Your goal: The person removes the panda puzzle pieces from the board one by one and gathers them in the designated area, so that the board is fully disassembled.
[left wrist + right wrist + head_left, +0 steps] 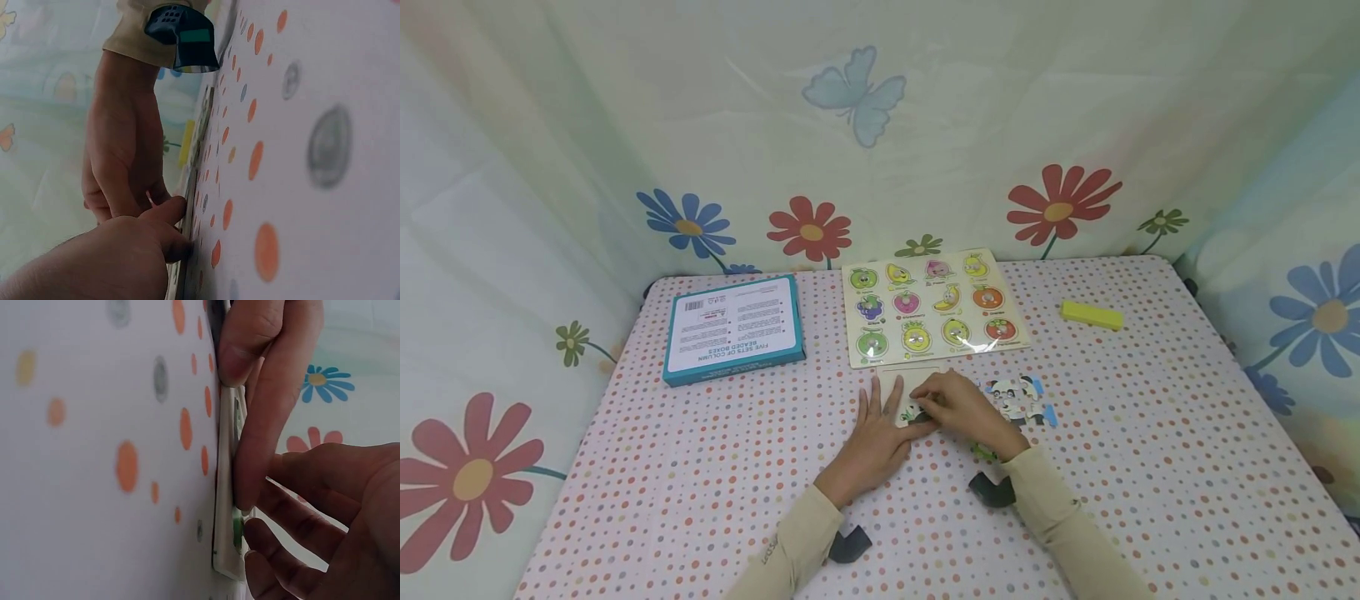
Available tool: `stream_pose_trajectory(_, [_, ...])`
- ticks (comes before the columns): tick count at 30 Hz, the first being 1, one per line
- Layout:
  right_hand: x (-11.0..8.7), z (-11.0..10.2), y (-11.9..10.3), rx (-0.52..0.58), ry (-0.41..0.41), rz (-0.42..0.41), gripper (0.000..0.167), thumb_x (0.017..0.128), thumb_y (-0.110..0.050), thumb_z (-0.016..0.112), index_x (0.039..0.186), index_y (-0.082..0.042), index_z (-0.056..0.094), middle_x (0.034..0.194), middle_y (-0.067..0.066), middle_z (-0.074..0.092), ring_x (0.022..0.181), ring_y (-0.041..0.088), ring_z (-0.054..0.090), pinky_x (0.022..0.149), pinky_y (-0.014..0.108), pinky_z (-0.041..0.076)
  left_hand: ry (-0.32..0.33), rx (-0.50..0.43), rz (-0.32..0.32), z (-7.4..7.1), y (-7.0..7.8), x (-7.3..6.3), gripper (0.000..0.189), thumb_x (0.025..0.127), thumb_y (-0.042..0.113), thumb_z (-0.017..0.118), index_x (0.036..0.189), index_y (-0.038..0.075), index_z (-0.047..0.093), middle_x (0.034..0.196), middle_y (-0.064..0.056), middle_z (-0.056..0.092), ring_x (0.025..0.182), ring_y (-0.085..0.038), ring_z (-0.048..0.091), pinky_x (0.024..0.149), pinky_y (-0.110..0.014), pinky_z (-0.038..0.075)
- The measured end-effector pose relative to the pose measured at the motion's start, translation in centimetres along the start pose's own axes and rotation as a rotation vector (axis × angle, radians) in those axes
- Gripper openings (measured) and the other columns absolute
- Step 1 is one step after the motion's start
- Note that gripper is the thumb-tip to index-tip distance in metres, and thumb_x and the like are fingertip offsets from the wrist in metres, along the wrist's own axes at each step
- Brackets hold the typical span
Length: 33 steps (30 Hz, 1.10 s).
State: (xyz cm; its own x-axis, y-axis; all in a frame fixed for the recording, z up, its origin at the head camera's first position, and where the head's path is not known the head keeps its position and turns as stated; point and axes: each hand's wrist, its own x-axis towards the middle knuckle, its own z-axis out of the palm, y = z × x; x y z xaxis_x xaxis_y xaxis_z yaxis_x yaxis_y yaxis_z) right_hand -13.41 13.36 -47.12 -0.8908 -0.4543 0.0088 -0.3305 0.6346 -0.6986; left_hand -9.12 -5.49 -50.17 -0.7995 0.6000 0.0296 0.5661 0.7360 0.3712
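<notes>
A small pale puzzle board [908, 372] lies on the table under both hands. My left hand [868, 442] rests flat over its left and near side, fingers spread and straight. My right hand [958, 408] bends its fingers over the board and pinches a puzzle piece with green and black print [913, 414]. From the right wrist view, the board [226, 544] is seen edge-on, with fingertips at the green print. The piece's shape is mostly hidden. Panda puzzle pieces [1018, 400] lie to the right of my right hand. A green piece [983, 452] shows beside the right wrist.
A fruit peg puzzle board [936, 308] lies just behind the hands. At the left is a teal and white box [733, 329]. A yellow block [1092, 315] sits at the back right. The dotted tablecloth [700, 467] covers the table, with a flowered curtain behind.
</notes>
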Motion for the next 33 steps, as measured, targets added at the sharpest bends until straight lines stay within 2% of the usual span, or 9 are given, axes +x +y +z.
stream_pose_trajectory(8, [-0.14,0.44,-0.02,-0.063,0.008,-0.022,0.015,0.091,-0.009,0.064,0.101,-0.008,0.075,0.094,-0.002,0.064,0.086,0.013,0.050,0.076,0.031,0.042,-0.015,0.028,0.003,0.09,0.00,0.01,0.042,0.100,0.020,0.046,0.137,0.038,0.051,0.158,-0.023,0.005,0.138,-0.056,-0.005,0.110,-0.067,0.009])
stream_pose_trajectory(17, [-0.23,0.47,0.20,-0.103,-0.008,-0.040,0.020,0.089,-0.002,0.062,0.102,-0.008,0.075,0.095,-0.004,0.060,0.086,0.012,0.046,0.075,0.029,0.040,-0.012,0.008,0.009,0.06,-0.09,-0.03,0.044,0.099,0.018,0.047,0.139,0.038,0.049,0.158,-0.024,0.004,0.138,-0.056,-0.006,0.110,-0.067,0.006])
stream_pose_trajectory(24, [-0.42,0.45,0.09,-0.076,-0.020,-0.043,0.024,0.086,0.003,0.060,0.100,-0.007,0.076,0.097,-0.003,0.060,0.089,0.013,0.045,0.078,0.032,0.040,-0.013,0.010,0.007,0.14,-0.14,-0.07,0.044,0.100,0.019,0.046,0.139,0.039,0.049,0.156,-0.027,0.008,0.138,-0.056,-0.006,0.111,-0.066,0.007])
stream_pose_trajectory(33, [-0.45,0.67,0.22,-0.050,-0.018,-0.060,0.021,0.089,0.002,0.059,0.099,-0.008,0.075,0.097,-0.003,0.060,0.091,0.014,0.047,0.080,0.034,0.041,-0.025,-0.015,-0.008,0.03,-0.08,-0.11,0.043,0.100,0.020,0.046,0.138,0.039,0.050,0.157,-0.025,0.007,0.139,-0.054,-0.008,0.112,-0.065,0.004])
